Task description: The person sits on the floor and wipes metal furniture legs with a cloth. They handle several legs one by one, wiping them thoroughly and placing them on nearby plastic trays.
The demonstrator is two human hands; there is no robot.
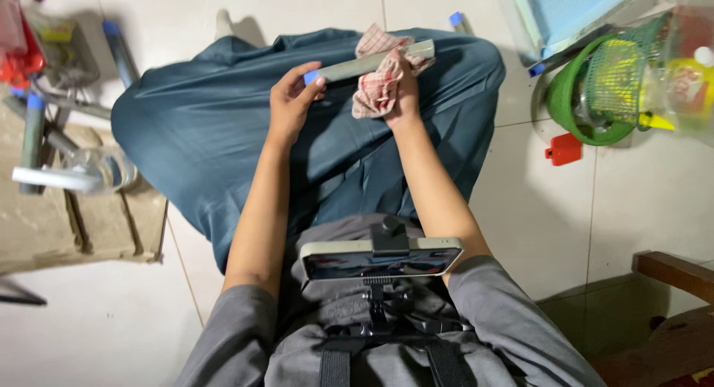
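Left hand (291, 97) gripping grey bar (364, 63) at 9 o'clock end; right hand (401, 97) closed on checked cloth (379, 86), mid-bar; wiping apparently underway, 3 o'clock end uncovered.

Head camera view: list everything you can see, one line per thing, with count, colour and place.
Bar: one, grey with a blue end cap, held over the lap.
Cloth: one, red-and-white checked, wrapped around the bar.
Basket: one, green, on the floor at upper right, with a green mesh piece inside.
Small block: one, red, on the floor beside the basket.
Cardboard: one sheet, brown, on the floor at left.
Phone: one, on a chest mount.
Left hand: grips the capped end.
Right hand: presses the cloth on the bar.
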